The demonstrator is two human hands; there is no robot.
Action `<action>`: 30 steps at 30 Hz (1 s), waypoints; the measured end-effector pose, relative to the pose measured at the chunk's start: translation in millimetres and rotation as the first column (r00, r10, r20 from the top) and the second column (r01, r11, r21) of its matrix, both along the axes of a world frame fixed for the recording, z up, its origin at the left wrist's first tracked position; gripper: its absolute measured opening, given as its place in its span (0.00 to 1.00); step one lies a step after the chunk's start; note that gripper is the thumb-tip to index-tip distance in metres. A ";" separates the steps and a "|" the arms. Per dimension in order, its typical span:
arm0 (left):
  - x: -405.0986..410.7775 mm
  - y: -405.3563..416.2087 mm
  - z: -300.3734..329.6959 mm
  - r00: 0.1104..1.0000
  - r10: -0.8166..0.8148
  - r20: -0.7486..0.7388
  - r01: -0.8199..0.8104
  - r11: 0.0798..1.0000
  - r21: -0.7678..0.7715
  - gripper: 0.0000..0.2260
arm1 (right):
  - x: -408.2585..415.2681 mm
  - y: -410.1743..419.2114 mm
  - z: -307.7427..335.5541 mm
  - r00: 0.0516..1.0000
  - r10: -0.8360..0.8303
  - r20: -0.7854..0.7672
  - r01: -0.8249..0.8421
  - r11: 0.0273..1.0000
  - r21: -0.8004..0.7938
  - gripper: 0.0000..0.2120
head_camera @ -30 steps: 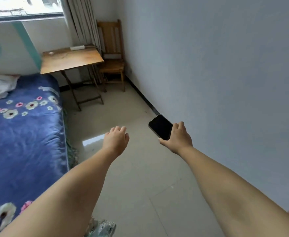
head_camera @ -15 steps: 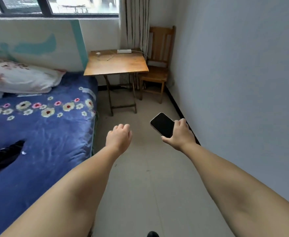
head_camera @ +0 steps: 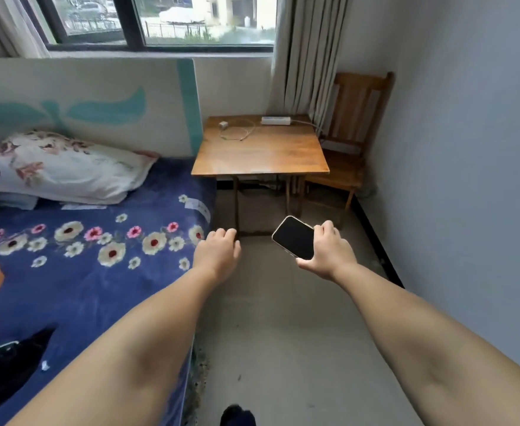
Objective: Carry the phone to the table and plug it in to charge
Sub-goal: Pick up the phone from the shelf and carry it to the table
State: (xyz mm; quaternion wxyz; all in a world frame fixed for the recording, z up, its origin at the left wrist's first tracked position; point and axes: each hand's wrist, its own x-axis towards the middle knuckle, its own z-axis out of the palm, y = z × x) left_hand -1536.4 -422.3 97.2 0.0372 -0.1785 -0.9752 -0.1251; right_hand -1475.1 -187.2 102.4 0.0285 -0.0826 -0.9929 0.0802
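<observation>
Small room w/ pale wall [head_camera: 467, 149] on right, grey floor [head_camera: 283, 333], bed [head_camera: 83, 287] w/ blue floral cover on left, daylit window [head_camera: 160, 23] & curtain [head_camera: 301, 56] behind, wood chair [head_camera: 357, 124] in corner.

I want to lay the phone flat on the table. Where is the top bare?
The near half of the table is bare wood up to its front edge. The far strip is crowded: charger and coiled cable at far left, power strip at far right.
</observation>
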 end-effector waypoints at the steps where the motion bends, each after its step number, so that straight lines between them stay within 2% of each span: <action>1: -37.1 -3.0 5.3 1.000 -0.019 -0.009 0.019 1.000 -0.021 0.15 | -34.3 -1.2 3.9 1.000 -0.002 -0.004 0.002 1.000 0.003 0.32; 6: -172.9 8.2 26.8 0.999 -0.031 -0.029 0.030 0.999 -0.026 0.14 | -150.7 9.9 14.5 1.000 -0.015 -0.024 0.015 1.000 0.005 0.32; 14: -358.4 75.8 11.0 0.987 -0.154 -0.048 0.152 0.988 -0.033 0.14 | -338.2 70.5 -6.7 0.999 -0.035 0.029 0.033 0.997 0.068 0.35; 20: -510.8 107.9 8.1 0.999 -0.035 0.006 0.035 0.999 -0.026 0.15 | -506.6 126.7 2.1 0.999 -0.042 0.023 0.041 0.999 0.035 0.34; 26: -615.4 110.4 -10.8 0.992 0.093 0.082 -0.089 0.995 -0.042 0.15 | -616.4 150.5 -8.5 0.998 -0.028 0.047 0.029 0.999 -0.015 0.33; 30: -693.7 132.5 -33.2 0.993 0.077 0.085 -0.071 0.995 -0.069 0.13 | -681.7 169.9 -34.1 0.994 -0.040 0.101 0.041 0.999 -0.008 0.33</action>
